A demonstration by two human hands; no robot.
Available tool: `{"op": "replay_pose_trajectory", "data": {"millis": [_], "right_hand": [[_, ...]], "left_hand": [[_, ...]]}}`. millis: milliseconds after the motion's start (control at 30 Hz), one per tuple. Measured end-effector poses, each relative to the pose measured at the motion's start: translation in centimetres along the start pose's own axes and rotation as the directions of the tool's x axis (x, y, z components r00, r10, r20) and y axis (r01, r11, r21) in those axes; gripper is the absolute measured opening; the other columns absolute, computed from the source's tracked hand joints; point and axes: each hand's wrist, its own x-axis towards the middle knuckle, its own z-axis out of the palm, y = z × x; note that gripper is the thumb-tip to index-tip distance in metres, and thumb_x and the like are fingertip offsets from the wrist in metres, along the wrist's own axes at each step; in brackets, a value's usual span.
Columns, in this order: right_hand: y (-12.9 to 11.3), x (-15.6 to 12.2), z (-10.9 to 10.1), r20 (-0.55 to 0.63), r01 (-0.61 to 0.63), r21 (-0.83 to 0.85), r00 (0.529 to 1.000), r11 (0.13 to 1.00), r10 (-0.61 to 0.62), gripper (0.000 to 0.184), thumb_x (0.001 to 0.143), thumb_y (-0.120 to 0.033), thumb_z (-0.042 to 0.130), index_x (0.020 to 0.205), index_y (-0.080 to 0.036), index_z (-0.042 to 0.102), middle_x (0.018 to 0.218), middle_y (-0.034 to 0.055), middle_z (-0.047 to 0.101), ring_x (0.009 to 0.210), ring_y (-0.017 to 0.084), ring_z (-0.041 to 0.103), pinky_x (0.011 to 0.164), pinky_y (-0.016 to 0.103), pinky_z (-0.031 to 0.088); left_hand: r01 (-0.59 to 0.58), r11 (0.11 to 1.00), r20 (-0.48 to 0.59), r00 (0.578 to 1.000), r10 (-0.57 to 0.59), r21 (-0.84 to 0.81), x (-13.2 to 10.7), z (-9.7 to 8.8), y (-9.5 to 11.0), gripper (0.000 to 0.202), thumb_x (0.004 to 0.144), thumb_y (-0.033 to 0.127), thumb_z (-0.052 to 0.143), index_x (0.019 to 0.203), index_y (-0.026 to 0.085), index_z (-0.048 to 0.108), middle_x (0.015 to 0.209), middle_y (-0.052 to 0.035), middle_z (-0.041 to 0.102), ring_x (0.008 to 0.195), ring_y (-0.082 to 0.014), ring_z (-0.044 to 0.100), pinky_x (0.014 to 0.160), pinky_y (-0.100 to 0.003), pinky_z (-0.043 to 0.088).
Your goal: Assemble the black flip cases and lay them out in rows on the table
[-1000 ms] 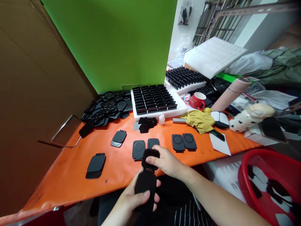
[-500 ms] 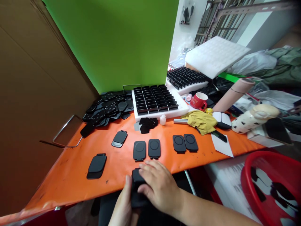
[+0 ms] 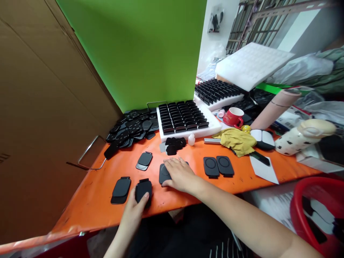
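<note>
My left hand (image 3: 134,208) grips a stack of black hinged charger pads (image 3: 143,192) at the table's front edge, its thumb on top. My right hand (image 3: 180,173) lies with outstretched fingers over a ring-marked charger pad (image 3: 163,173); the hand hides most of it and nearly all of the one beside it. To the left of my left hand rests a pair of overlapping black pads (image 3: 120,190). Another pad (image 3: 145,158) lies farther back over a lighter plate. Two ring-marked pads (image 3: 211,167) sit side by side to the right.
A white foam tray (image 3: 215,123) holds rows of upright black parts. Loose black plates (image 3: 131,125) are heaped left of it. On the right are a yellow cloth (image 3: 236,140), a red mug (image 3: 233,116), bottles and a red basin (image 3: 298,208). A bent wire stand (image 3: 91,154) rises at left.
Both hands were together over a black pad at the front edge. My left hand has moved left and onto the table with the pads; my right hand has moved forward onto the ring-marked pads.
</note>
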Motion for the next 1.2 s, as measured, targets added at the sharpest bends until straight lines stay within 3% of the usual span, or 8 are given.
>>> {"op": "replay_pose_trajectory", "data": {"millis": [133, 300, 400, 533, 700, 867, 1033, 1200], "right_hand": [[-0.3, 1.2, 0.7, -0.008, 0.001, -0.076, 1.0, 0.997, -0.001, 0.085, 0.054, -0.046, 0.076, 0.122, -0.008, 0.043, 0.108, 0.0177, 0.055, 0.106, 0.032, 0.045, 0.096, 0.049, 0.029], [-1.4, 0.1, -0.2, -0.104, 0.037, 0.046, 0.994, 0.998, -0.033, 0.014, 0.079, -0.025, 0.059, 0.091, -0.017, 0.056, 0.086, 0.0059, 0.056, 0.086, 0.02, 0.051, 0.073, 0.032, 0.043], [-2.2, -1.7, -0.7, -0.284, 0.072, 0.187, 0.959, 0.98, -0.016, 0.009, 0.085, -0.021, 0.05, 0.08, -0.018, 0.057, 0.076, 0.0035, 0.056, 0.076, 0.016, 0.051, 0.069, 0.03, 0.043], [-4.3, -4.6, -0.5, -0.498, 0.233, 0.121, 0.855, 0.965, -0.144, 0.012, 0.083, -0.019, 0.05, 0.089, -0.019, 0.061, 0.077, 0.0047, 0.056, 0.076, 0.018, 0.051, 0.07, 0.033, 0.044], [-5.5, -6.8, -0.5, -0.347, 0.34, 0.213, 0.903, 0.916, -0.254, 0.027, 0.08, -0.039, 0.055, 0.1, -0.021, 0.061, 0.096, 0.0076, 0.06, 0.091, 0.021, 0.053, 0.083, 0.036, 0.045], [-3.0, -7.2, -0.9, -0.218, 0.205, 0.143, 0.961, 0.968, -0.171, 0.06, 0.076, -0.052, 0.056, 0.122, -0.015, 0.047, 0.126, 0.0131, 0.05, 0.115, 0.025, 0.045, 0.095, 0.04, 0.041], [-1.3, -7.7, 0.6, -0.271, 0.436, -0.005, 0.865, 0.9, -0.421, 0.06, 0.08, -0.042, 0.047, 0.124, -0.002, 0.042, 0.116, 0.0238, 0.055, 0.108, 0.028, 0.053, 0.081, 0.039, 0.05], [-1.1, -7.8, 0.7, -0.252, 0.498, -0.048, 0.833, 0.866, -0.493, 0.045, 0.08, -0.024, 0.04, 0.12, -0.003, 0.046, 0.106, 0.0216, 0.061, 0.091, 0.025, 0.061, 0.07, 0.036, 0.052]], "left_hand": [[-0.058, 0.99, -0.083, 0.994, 0.069, 0.127, 1.7, -0.7, -0.4, 0.06, 0.064, 0.042, 0.068, 0.114, 0.012, 0.05, 0.118, -0.016, 0.055, 0.116, -0.0335, 0.045, 0.1, -0.043, 0.029], [-0.182, 0.957, -0.137, 0.967, 0.216, 0.226, 1.2, -1.0, 0.1, 0.058, 0.063, 0.039, 0.07, 0.114, 0.015, 0.055, 0.128, -0.0143, 0.046, 0.125, -0.0329, 0.033, 0.106, -0.042, 0.018], [-0.221, 0.961, -0.101, 0.966, 0.239, 0.165, -0.9, 0.0, 0.9, 0.049, 0.069, 0.038, 0.066, 0.113, 0.02, 0.057, 0.13, -0.0106, 0.044, 0.125, -0.0292, 0.033, 0.107, -0.037, 0.018], [0.189, 0.875, 0.224, 0.97, -0.096, -0.445, -3.9, 2.7, 2.3, 0.054, 0.08, 0.048, 0.051, 0.127, 0.022, 0.043, 0.116, -0.0115, 0.058, 0.107, -0.0281, 0.055, 0.092, -0.043, 0.041], [0.481, 0.576, 0.36, 0.876, -0.32, -0.661, -4.8, 4.6, 4.0, 0.041, 0.081, 0.041, 0.054, 0.108, 0.011, 0.059, 0.101, -0.0129, 0.066, 0.103, -0.0265, 0.057, 0.086, -0.034, 0.048], [0.354, 0.741, 0.295, 0.931, -0.217, -0.571, -5.1, 4.6, 4.1, 0.033, 0.08, 0.041, 0.053, 0.102, 0.019, 0.063, 0.118, -0.008, 0.059, 0.122, -0.0264, 0.041, 0.095, -0.036, 0.041], [0.259, 0.854, 0.282, 0.949, -0.139, -0.451, -5.3, 5.3, 1.3, 0.034, 0.079, 0.038, 0.056, 0.105, 0.017, 0.061, 0.134, -0.0067, 0.045, 0.134, -0.0215, 0.016, 0.108, -0.034, 0.02], [0.239, 0.88, 0.373, 0.925, -0.077, -0.41, -5.4, 5.6, 0.8, 0.043, 0.083, 0.047, 0.048, 0.11, 0.016, 0.058, 0.113, -0.0096, 0.061, 0.114, -0.0236, 0.048, 0.096, -0.032, 0.037]]}}
